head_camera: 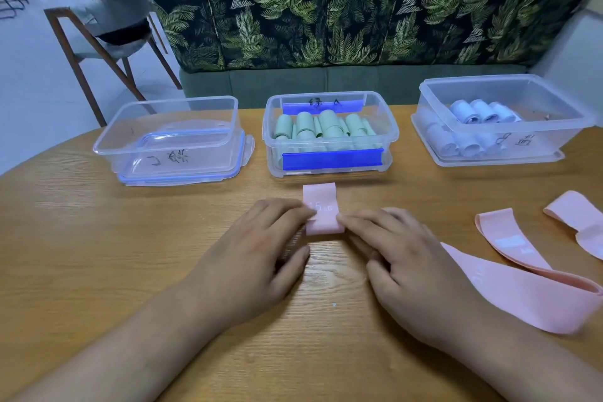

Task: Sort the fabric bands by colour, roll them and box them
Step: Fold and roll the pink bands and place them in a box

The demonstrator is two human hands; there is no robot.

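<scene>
A pink fabric band (321, 206) lies on the wooden table (130, 238) in front of the middle box, its near end partly rolled. My left hand (257, 248) and my right hand (401, 258) pinch that rolled end from either side with their fingertips. Three clear plastic boxes stand in a row behind: the left box (173, 127) holds nothing, the middle box (329, 134) holds several green rolls, the right box (499, 121) holds several white rolls.
Three loose pink bands lie at the right: a long one (522, 297) beside my right wrist, another (509, 238) behind it, and one (577, 222) at the edge. A leaf-patterned sofa (359, 10) stands behind the table, a wooden chair (107, 36) at the far left.
</scene>
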